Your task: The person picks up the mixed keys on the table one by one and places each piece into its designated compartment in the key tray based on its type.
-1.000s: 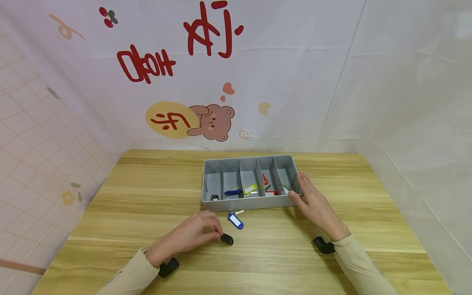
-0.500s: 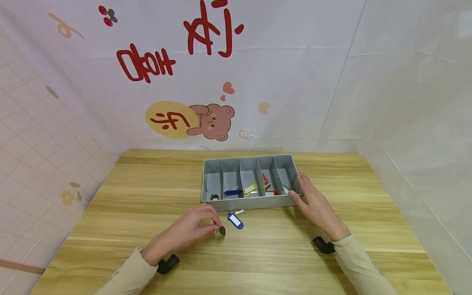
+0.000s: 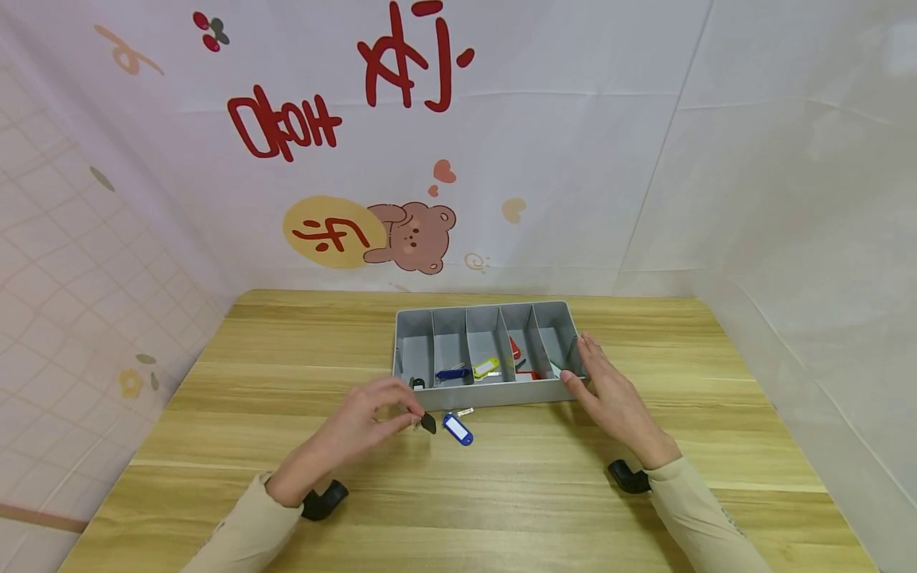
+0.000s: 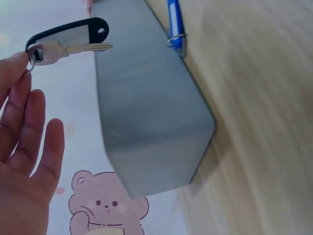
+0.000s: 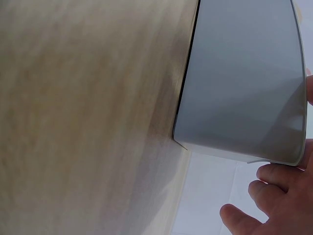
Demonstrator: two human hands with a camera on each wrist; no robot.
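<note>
My left hand [image 3: 354,422] pinches the ring of a key with a black key tag [image 3: 428,423] between thumb and fingertips, just in front of the grey divided tray [image 3: 494,394] near its left end. In the left wrist view the key [image 4: 51,52] hangs level beside the tag, and the other fingers stay loose. On the table, a blue key tag [image 3: 457,428] with its key lies beside the tray's front wall. My right hand [image 3: 622,410] holds the tray's front right corner, thumb on the front rim and fingers along the outer end wall [image 5: 239,83].
From left to right, the compartments hold a black tag [image 3: 419,383], a blue tag [image 3: 453,373], a yellow tag [image 3: 485,367], red tags [image 3: 526,375] and a pale tag [image 3: 556,369] partly hidden by the wall. A printed cloth [image 3: 544,159] hangs behind the wooden table [image 3: 501,509].
My left hand has lifted the black-tagged key and carried it away from me toward the tray's front left. The right hand and the tray have stayed in place.
</note>
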